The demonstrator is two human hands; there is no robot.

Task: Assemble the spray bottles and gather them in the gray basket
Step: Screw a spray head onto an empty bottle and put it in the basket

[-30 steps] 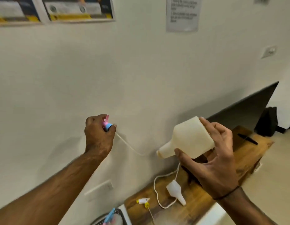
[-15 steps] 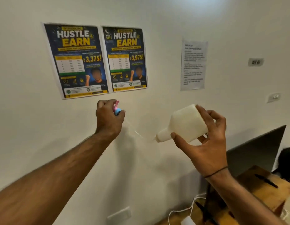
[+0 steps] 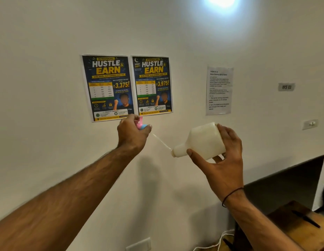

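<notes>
Currently the left hand (image 3: pixel 132 134) is curled into a fist around a pink-and-blue spray head (image 3: pixel 141 124), of which only the pink trigger and a blue collar show above the knuckles. From under that fist a thin white dip tube (image 3: pixel 160 141) runs down and to the right, and its far end reaches the mouth of a white bottle (image 3: pixel 201 141); whether the tip is inside the neck cannot be told. The right hand (image 3: pixel 222 161) grips this bottle, thumb along the near side by the shoulder and fingers wrapped over the base end, so the bottle lies tilted with its neck pointing left and slightly down toward the left fist. The two hands are apart, joined only by the tube. A dark cord bracelet (image 3: pixel 231 195) circles the right wrist. Directly behind the left fist two blue-and-yellow posters (image 3: pixel 126 86) reading "HUSTLE & EARN" hang side by side on the pale wall (image 3: pixel 48 87). Beyond the right fingers are a printed white sheet (image 3: pixel 219 90) and a small grey label (image 3: pixel 286 87). Below the right forearm lies a wooden surface (image 3: pixel 299 227) with a dark panel (image 3: pixel 284 187) behind it. No gray basket is in view.
</notes>
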